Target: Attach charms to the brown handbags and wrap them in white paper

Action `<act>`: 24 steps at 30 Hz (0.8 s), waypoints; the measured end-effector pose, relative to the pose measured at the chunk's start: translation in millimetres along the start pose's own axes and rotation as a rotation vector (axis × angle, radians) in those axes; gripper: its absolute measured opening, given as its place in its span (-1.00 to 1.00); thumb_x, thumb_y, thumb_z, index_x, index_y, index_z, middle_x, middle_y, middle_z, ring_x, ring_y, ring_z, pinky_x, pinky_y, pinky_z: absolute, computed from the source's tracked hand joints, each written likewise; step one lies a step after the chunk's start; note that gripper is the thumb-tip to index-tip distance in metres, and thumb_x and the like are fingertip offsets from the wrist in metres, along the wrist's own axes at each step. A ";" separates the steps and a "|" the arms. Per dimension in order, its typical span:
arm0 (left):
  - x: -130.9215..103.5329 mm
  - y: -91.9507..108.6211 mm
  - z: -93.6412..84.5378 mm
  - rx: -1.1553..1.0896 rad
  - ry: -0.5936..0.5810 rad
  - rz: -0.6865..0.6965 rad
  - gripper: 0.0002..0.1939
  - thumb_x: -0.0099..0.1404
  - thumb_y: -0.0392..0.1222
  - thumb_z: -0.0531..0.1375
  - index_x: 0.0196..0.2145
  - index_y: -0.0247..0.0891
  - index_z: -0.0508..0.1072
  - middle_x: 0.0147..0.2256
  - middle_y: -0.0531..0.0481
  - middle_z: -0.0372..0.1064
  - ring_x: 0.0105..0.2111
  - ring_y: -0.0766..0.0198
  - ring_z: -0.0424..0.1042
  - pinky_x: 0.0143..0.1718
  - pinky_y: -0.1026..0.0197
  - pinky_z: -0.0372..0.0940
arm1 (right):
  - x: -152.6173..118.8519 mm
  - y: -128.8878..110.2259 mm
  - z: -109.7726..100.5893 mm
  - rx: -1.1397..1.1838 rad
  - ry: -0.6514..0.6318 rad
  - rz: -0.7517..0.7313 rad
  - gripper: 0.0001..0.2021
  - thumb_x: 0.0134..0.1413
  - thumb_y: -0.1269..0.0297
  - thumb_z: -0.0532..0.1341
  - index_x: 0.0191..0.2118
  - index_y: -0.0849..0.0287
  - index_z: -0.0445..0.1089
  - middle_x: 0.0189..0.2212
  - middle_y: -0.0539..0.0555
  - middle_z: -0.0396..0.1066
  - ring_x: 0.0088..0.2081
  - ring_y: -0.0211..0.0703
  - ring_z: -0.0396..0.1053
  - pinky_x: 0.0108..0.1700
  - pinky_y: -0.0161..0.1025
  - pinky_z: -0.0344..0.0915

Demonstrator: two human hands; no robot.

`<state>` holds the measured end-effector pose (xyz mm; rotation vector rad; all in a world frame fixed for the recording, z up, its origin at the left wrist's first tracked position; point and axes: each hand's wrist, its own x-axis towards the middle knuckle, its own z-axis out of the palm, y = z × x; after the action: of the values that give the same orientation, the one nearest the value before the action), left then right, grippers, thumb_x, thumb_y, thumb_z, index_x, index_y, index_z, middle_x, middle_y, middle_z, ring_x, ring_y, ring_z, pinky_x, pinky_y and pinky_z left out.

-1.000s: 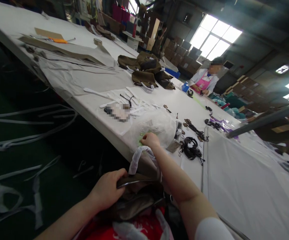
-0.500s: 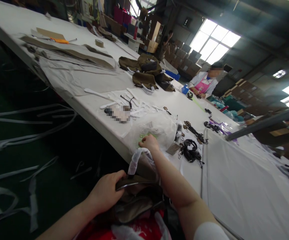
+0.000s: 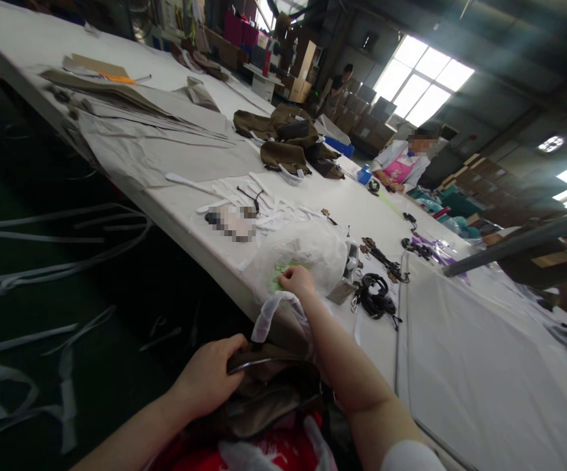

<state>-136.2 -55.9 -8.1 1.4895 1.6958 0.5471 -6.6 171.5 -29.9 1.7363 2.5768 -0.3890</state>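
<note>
My left hand [image 3: 212,369] is closed on the edge of a brown bag [image 3: 268,392], beside its open zipper. The bag rests against my lap, and its strap [image 3: 276,304], wrapped in white material, arches up from the top. Reaching past the strap, my right hand [image 3: 297,281] is at a clear plastic bag [image 3: 307,252] on the table edge. Its fingers are pinched together over small pale-green pieces [image 3: 282,268]; whether one is between them cannot be made out.
The long white table [image 3: 342,196] bears brown bags [image 3: 283,137], a coil of black straps [image 3: 375,294], white strips and flat fabric sheets [image 3: 155,124]. A grey pole [image 3: 509,245] slants in from the right. A co-worker in a pink apron [image 3: 401,171] is across the table.
My right hand has shifted slightly to the right over the pale-green pieces. My left hand keeps its hold on the bag. A person in the background has moved a little.
</note>
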 end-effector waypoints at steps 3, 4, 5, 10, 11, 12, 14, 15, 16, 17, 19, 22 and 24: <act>0.8 -1.4 1.1 0.004 0.004 0.014 -0.93 0.13 -0.26 0.15 -0.37 -0.15 0.39 -0.36 0.08 0.49 -0.31 0.20 0.45 -0.33 0.24 0.14 | 1.5 9.5 -2.6 -0.012 -0.005 -0.008 -0.79 0.14 0.18 0.16 -0.27 0.10 0.53 -0.27 0.07 0.53 -0.21 -0.10 0.45 -0.26 -0.29 0.28; 1.3 -1.9 1.6 0.009 0.003 0.014 -0.92 0.12 -0.27 0.14 -0.37 -0.15 0.39 -0.36 0.08 0.49 -0.31 0.20 0.45 -0.33 0.24 0.14 | 2.2 11.2 -3.6 -0.020 -0.005 -0.025 -0.79 0.15 0.20 0.16 -0.24 0.11 0.52 -0.23 0.08 0.52 -0.18 -0.09 0.44 -0.22 -0.29 0.28; 1.7 -2.4 2.1 0.012 0.001 0.014 -0.91 0.12 -0.28 0.14 -0.37 -0.15 0.39 -0.36 0.08 0.49 -0.30 0.20 0.45 -0.32 0.24 0.14 | 3.1 12.0 -4.6 -0.029 -0.007 -0.051 -0.79 0.15 0.21 0.16 -0.20 0.11 0.51 -0.18 0.09 0.51 -0.14 -0.09 0.43 -0.18 -0.28 0.28; 3.0 -2.4 3.2 0.024 -0.005 0.016 -0.90 0.11 -0.29 0.14 -0.36 -0.15 0.38 -0.35 0.07 0.49 -0.29 0.19 0.45 -0.31 0.23 0.14 | 13.2 5.6 -9.2 -0.074 -0.093 -0.258 -0.65 0.13 0.24 0.20 0.05 0.02 0.42 -0.06 0.05 0.45 -0.07 -0.14 0.41 -0.05 -0.32 0.26; 2.9 -1.7 2.9 0.027 -0.005 0.012 -0.90 0.11 -0.30 0.13 -0.37 -0.15 0.38 -0.34 0.07 0.49 -0.29 0.19 0.45 -0.31 0.23 0.14 | 16.0 3.4 -10.2 -0.088 -0.113 -0.296 -0.61 0.12 0.26 0.21 0.09 0.01 0.40 -0.06 0.05 0.45 -0.07 -0.13 0.41 -0.05 -0.32 0.26; 2.5 -1.0 2.5 0.028 -0.006 0.007 -0.89 0.11 -0.30 0.13 -0.37 -0.15 0.38 -0.34 0.07 0.49 -0.29 0.20 0.45 -0.32 0.23 0.14 | 18.8 1.2 -11.1 -0.105 -0.129 -0.331 -0.58 0.10 0.29 0.22 0.12 0.01 0.38 -0.06 0.06 0.45 -0.06 -0.12 0.41 -0.05 -0.32 0.25; 1.7 0.4 1.6 0.019 -0.008 -0.003 -0.90 0.11 -0.30 0.12 -0.37 -0.16 0.38 -0.35 0.07 0.49 -0.31 0.20 0.44 -0.33 0.23 0.13 | 23.7 -2.7 -13.2 -0.143 -0.153 -0.383 -0.59 0.07 0.34 0.22 0.09 0.05 0.40 -0.07 0.10 0.45 -0.06 -0.07 0.41 -0.05 -0.30 0.26; 1.3 1.0 1.2 0.012 -0.009 -0.006 -0.90 0.12 -0.30 0.12 -0.37 -0.16 0.38 -0.36 0.07 0.48 -0.32 0.21 0.44 -0.34 0.23 0.13 | 25.8 -4.5 -14.3 -0.163 -0.161 -0.402 -0.62 0.05 0.35 0.23 0.04 0.08 0.43 -0.08 0.12 0.46 -0.06 -0.04 0.41 -0.06 -0.29 0.26; 1.1 1.3 1.0 0.008 -0.010 -0.009 -0.90 0.12 -0.30 0.12 -0.38 -0.16 0.38 -0.37 0.08 0.48 -0.33 0.21 0.44 -0.35 0.24 0.12 | 27.4 -6.0 -15.3 -0.180 -0.169 -0.417 -0.66 0.04 0.36 0.23 -0.02 0.10 0.46 -0.09 0.13 0.46 -0.07 -0.03 0.41 -0.07 -0.28 0.26; 0.9 1.5 0.9 0.006 -0.010 -0.010 -0.91 0.12 -0.30 0.12 -0.38 -0.16 0.37 -0.38 0.08 0.48 -0.34 0.22 0.43 -0.36 0.24 0.12 | 28.6 -7.3 -16.2 -0.196 -0.174 -0.427 -0.70 0.03 0.36 0.24 -0.06 0.12 0.48 -0.10 0.14 0.47 -0.07 -0.01 0.41 -0.08 -0.27 0.27; 1.0 1.5 0.9 0.006 -0.011 -0.013 -0.90 0.11 -0.31 0.13 -0.39 -0.16 0.37 -0.39 0.09 0.47 -0.35 0.22 0.43 -0.36 0.24 0.12 | 29.5 -9.0 -17.3 -0.222 -0.173 -0.433 -0.73 0.01 0.35 0.26 -0.10 0.15 0.49 -0.10 0.16 0.47 -0.08 0.01 0.42 -0.08 -0.26 0.27; 1.7 1.5 1.4 0.003 -0.009 -0.013 -0.90 0.11 -0.31 0.13 -0.38 -0.16 0.38 -0.37 0.08 0.48 -0.33 0.22 0.43 -0.35 0.25 0.13 | 27.4 -9.2 -17.3 -0.244 -0.147 -0.424 -0.74 0.03 0.32 0.26 -0.11 0.19 0.49 -0.11 0.20 0.48 -0.07 0.04 0.42 -0.08 -0.24 0.27; 2.3 1.7 1.6 0.011 -0.010 -0.010 -0.90 0.12 -0.30 0.13 -0.37 -0.16 0.38 -0.37 0.07 0.48 -0.33 0.21 0.43 -0.34 0.24 0.13 | 24.5 -8.2 -16.2 -0.248 -0.127 -0.414 -0.73 0.06 0.31 0.24 -0.10 0.20 0.49 -0.11 0.21 0.48 -0.07 0.05 0.42 -0.07 -0.22 0.28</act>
<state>-133.8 -53.7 -8.4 1.4889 1.7003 0.5251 -21.4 194.4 -16.1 1.0659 2.7377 -0.1632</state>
